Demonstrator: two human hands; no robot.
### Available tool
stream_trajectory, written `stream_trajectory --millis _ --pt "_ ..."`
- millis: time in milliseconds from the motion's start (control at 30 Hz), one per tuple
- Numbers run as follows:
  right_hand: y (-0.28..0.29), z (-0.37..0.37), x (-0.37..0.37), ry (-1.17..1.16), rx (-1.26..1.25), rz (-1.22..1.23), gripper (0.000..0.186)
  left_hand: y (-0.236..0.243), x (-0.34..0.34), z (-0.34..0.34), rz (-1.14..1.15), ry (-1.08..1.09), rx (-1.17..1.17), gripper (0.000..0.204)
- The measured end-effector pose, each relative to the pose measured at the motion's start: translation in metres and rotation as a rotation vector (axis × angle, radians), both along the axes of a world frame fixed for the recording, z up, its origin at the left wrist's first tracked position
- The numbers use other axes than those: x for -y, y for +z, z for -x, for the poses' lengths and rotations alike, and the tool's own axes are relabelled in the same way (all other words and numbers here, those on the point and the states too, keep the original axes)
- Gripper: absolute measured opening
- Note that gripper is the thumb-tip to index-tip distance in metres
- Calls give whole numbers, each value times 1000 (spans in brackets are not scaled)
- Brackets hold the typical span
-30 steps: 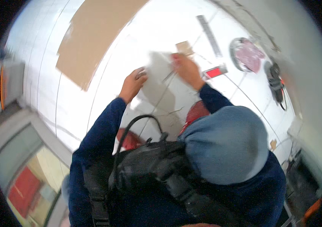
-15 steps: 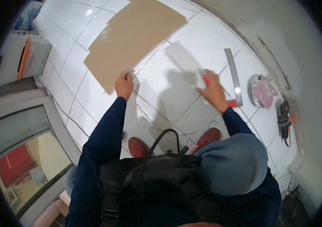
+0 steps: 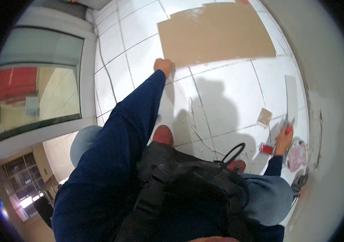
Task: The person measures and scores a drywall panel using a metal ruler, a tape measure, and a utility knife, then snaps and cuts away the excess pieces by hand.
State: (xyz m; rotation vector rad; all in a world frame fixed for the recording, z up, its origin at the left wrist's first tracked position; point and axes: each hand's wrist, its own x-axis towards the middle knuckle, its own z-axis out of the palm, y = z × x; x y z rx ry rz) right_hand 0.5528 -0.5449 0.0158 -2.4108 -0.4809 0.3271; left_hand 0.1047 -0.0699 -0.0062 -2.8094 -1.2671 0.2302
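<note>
My left hand [image 3: 163, 67] is closed at the near left corner of a large brown board [image 3: 220, 36] that lies on white floor tiles; what its fingers hold, if anything, is hidden. At the far right, my right hand [image 3: 284, 142] is wrapped round a red-handled tool [image 3: 288, 129]. A long pale strip [image 3: 291, 97] extends from just beyond that tool toward the wall; whether it is held too I cannot tell. Left of the right hand are a small beige square piece [image 3: 265, 117] and the red handle of a metal square [image 3: 266, 149].
A wall [image 3: 329, 88] runs along the right. At its foot lie a round object with a pink cover [image 3: 297, 156] and a dark power tool [image 3: 300, 181]. A glazed, light-framed door [image 3: 88, 80] stands on the left. Thin scraps [image 3: 196, 127] litter the tiles near my red shoes [image 3: 163, 136].
The view has turned, so the room appears rotated clockwise. My right hand has moved with the tool and pale strip toward the wall. The beige square now shows. My left hand stays by the board's corner.
</note>
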Motion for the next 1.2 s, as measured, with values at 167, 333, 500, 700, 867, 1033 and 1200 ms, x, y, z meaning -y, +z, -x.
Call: stream_trajectory --millis 167,333,500,700,867,1033,1200 --pt "-23 47 80 2 291 123 47 -9 10 -41 270 97 -14 21" --pt "-5 88 -19 -75 -211 -114 45 -38 -49 104 889 816 1272 25" --pt "16 62 30 -229 -123 82 42 2 32 -50 1266 1129 931 23" --pt "-31 54 45 -225 -143 -39 42 36 29 -46 910 391 278 35" --pt "-16 71 47 -112 32 -210 29 15 -36 -54 546 443 535 53" --pt "27 95 13 -126 -96 -160 29 7 -82 -45 476 310 443 82" --pt "35 108 14 -283 -614 -360 27 16 -58 -80 238 236 286 82"
